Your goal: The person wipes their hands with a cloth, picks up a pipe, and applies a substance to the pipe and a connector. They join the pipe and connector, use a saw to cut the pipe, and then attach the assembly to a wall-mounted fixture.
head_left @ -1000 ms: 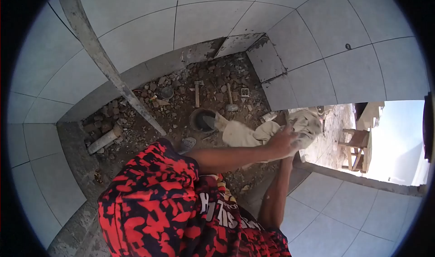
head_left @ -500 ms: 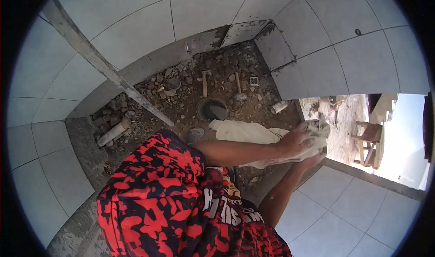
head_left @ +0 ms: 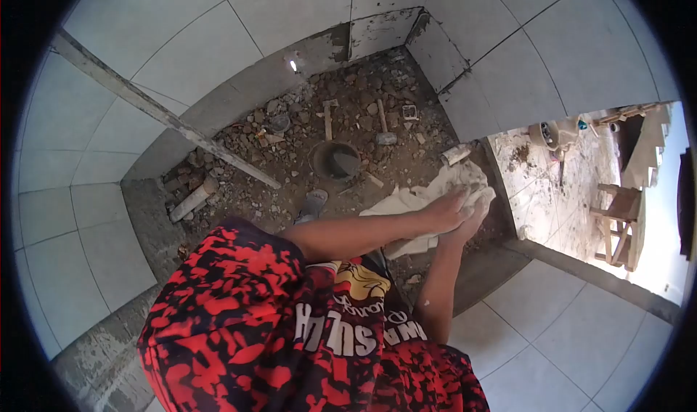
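Both of my hands are closed on a cream cloth (head_left: pixel 409 200), bunched at its right end, while the rest trails to the left over the rubble floor. My left hand (head_left: pixel 444 210) reaches across from the red-and-black sleeve and grips the cloth from above. My right hand (head_left: pixel 474 213) comes up from below and presses against the same bunch, touching the left hand. The part of the cloth inside the hands is hidden.
A rubble floor (head_left: pixel 290 187) lies between grey tiled walls (head_left: pixel 290 13). On it are a round dark pan (head_left: pixel 335 161), two hammers (head_left: pixel 327 118), a sandal (head_left: pixel 314 203), a pipe piece (head_left: pixel 190 200) and a long leaning straightedge (head_left: pixel 167 118). A wooden stool (head_left: pixel 617 216) stands outside the doorway.
My hands and the cloth have drawn in to the left, closer to my body, and the cloth is more tightly bunched. My head has tilted, so the floor now sits higher in view.
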Demonstrator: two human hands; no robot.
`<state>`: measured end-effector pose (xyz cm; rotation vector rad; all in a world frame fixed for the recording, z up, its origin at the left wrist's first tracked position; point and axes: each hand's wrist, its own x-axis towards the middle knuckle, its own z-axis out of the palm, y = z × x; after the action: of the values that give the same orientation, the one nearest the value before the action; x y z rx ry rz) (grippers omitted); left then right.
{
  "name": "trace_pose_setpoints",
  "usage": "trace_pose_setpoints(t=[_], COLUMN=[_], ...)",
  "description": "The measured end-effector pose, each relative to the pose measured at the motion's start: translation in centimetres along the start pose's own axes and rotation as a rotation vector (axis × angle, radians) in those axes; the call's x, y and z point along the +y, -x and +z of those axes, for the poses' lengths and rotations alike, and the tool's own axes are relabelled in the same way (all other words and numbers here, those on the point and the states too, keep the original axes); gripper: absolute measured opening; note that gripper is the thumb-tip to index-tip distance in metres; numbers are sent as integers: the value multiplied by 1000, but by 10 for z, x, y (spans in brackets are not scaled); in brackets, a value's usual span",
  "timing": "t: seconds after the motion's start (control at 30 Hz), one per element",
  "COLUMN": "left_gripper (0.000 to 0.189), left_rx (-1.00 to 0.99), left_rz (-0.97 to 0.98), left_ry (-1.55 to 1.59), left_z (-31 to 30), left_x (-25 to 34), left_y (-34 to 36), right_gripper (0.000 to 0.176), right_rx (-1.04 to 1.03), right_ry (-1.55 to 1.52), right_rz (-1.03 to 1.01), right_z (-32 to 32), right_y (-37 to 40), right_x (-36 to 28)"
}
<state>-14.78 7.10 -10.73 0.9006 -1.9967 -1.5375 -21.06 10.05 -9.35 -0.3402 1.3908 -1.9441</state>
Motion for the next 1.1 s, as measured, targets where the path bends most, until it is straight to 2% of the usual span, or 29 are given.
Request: trace_pose_setpoints(t=[0.03,0.1,0.17,0.23,0.27,0.3,0.33,0.37,0.4,0.43,0.5,0.57,0.63,0.67,0.7,0.77,0.8,0.83,0.9,0.93,0.97,1.03,1.07,1.1], left_gripper=[57,51,43,38,37,37,37,37,37,37,44,49,55,56,56,55,54,54,53,55,55,48,39,39], left_rx=[4,-25,-134,-207,-151,-98,-147,-71,12,-15,-9,-97,-196,-281,-302,-237,-414,-426,-498,-458,-470,-491,-476,-490], left_rz=[-12,88,149,121,119,114,134,128,130,161,276,268,-78,-157,-157,-56,-153,-152,-23,86,87,342,334,332], left_ry=[4,88,-6,-11,-63,-112,-108,-250,-396,-402,-45,-41,488,373,368,424,344,340,92,6,5,61,87,95], left_z=[-1,-12,-12,-4,-6,-5,2,7,13,22,45,70,89,97,112,146,147,151,162,196,199,196,200,204], left_x=[4,19,28,24,31,42,52,60,65,63,49,50,64,58,49,55,63,72,93,42,52,87,89,91], left_y=[3,5,20,30,27,23,15,-1,-14,-25,-50,-57,-54,-62,-67,-72,-75,-75,-71,-73,-77,-83,-87,-96], right_gripper=[41,39,37,35,35,35,34,35,36,36,35,34,33,34,34,35,36,37,38,39,39,39,38,37], right_rx=[21,53,122,71,106,96,94,53,52,87,178,180,193,281,365,435,525,615,637,707,778,821,849,875], right_ry=[-78,4,69,-64,-82,157,410,471,476,464,154,108,86,48,11,-18,-9,-5,-38,39,114,75,66,58], right_rz=[74,89,29,-4,-42,-145,-226,-189,-185,-206,-99,-193,-243,-248,-252,-268,-285,-303,-361,-375,-387,-416,-376,-339], right_z=[2,-2,-22,-56,-60,-58,-62,-69,-60,-63,-75,-101,-116,-123,-128,-149,-158,-166,-188,-199,-210,-236,-244,-250], right_y=[-2,-18,-50,-75,-79,-76,-69,-64,-43,-37,-33,-33,-29,-31,-33,-34,-36,-40,-50,-55,-61,-73,-78,-85], right_x=[-8,-15,-30,-32,-41,-49,-55,-54,-66,-67,-74,-85,-91,-93,-97,-112,-115,-116,-121,-127,-132,-134,-138,-143])
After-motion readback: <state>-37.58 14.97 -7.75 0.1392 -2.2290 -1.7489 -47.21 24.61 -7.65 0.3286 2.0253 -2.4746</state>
